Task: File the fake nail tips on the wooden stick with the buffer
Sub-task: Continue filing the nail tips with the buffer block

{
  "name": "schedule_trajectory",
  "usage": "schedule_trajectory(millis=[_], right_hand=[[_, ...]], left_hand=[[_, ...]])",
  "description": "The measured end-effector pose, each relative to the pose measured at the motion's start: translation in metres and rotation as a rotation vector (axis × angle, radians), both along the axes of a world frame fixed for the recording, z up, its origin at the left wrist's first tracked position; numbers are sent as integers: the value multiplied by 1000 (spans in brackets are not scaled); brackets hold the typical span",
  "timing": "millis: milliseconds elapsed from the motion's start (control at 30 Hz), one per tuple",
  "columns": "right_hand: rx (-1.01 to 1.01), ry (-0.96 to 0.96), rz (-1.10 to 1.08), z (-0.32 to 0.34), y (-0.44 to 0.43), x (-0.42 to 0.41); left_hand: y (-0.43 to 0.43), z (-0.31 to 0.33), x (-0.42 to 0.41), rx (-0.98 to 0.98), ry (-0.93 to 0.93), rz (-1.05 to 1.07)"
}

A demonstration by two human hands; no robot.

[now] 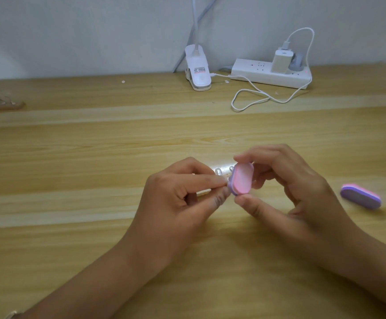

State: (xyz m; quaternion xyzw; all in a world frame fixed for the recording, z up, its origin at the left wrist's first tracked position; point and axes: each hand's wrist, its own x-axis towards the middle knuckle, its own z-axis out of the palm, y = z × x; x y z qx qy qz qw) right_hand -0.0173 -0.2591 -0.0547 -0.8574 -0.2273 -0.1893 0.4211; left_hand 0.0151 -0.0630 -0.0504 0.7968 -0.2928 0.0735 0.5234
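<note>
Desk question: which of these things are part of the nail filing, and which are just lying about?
In use: buffer in the right hand; nail tips held by the left hand.
Lying about: spare buffer, power strip, charger, cable, lamp clip.

Soft even light; glare patch on table; edges blurred.

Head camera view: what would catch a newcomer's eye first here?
At the centre, the right hand grips a small pink-and-purple oval buffer block, meeting the left hand, which pinches a row of clear fake nail tips. A second matching buffer lies on the pale wooden table to the right.
</note>
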Motion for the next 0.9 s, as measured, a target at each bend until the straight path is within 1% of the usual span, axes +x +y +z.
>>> schedule_trajectory(millis=[133,300,367,433,500,633,733,900], right_hand=[[-25,-34,55,-1,1,-2],[-8,-42,41,-1,1,-1],[-24,-61,67,-2,2,-3],[-39,-77,46,-1,1,-1],[-24,-70,10,-1,-1,1],[-34,-66,61,-1,0,-3],[-22,-56,27,0,-1,-2],[-32,-60,68,-1,1,-3]], left_hand=[[0,0,0,3,6,-28],[0,0,0,1,5,-25],[-1,1,-1,-8,5,-27],[-1,2,-2,-12,4,-11],[0,1,-2,-11,5,-1],[-1,2,-3,-18,7,-10],[0,2,-2,-1,-12,10],[0,2,-2,-13,-12,7]])
